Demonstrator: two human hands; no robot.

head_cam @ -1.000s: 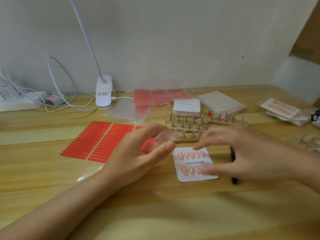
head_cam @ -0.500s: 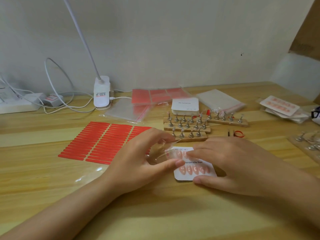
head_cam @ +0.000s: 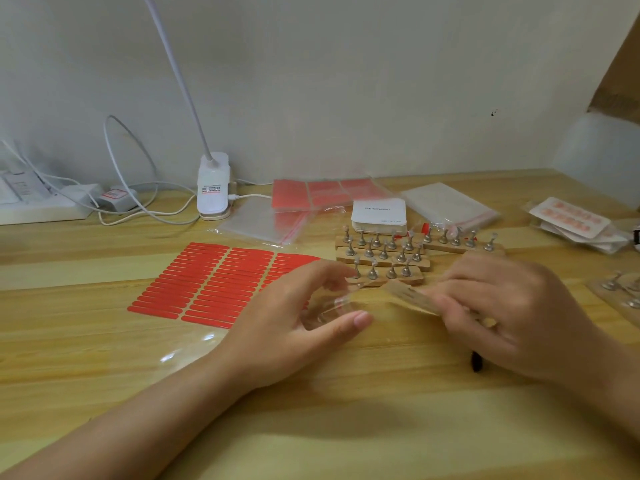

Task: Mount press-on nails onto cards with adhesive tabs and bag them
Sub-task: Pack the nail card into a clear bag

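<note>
Left hand [head_cam: 304, 320] pinching clear bag [head_cam: 332, 301] open, right hand [head_cam: 498, 313] gripping tilted card [head_cam: 412, 297] at bag mouth above table; card corner risking snagging, knocking nails loose

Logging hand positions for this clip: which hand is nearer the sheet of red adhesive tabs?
Left. The left hand overlaps the right edge of the sheet of red adhesive tabs; the right hand is well off to its right, gripping the card.

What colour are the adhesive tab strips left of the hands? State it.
Red, the adhesive tab strips in rows on a clear sheet, seen in the head view.
</note>
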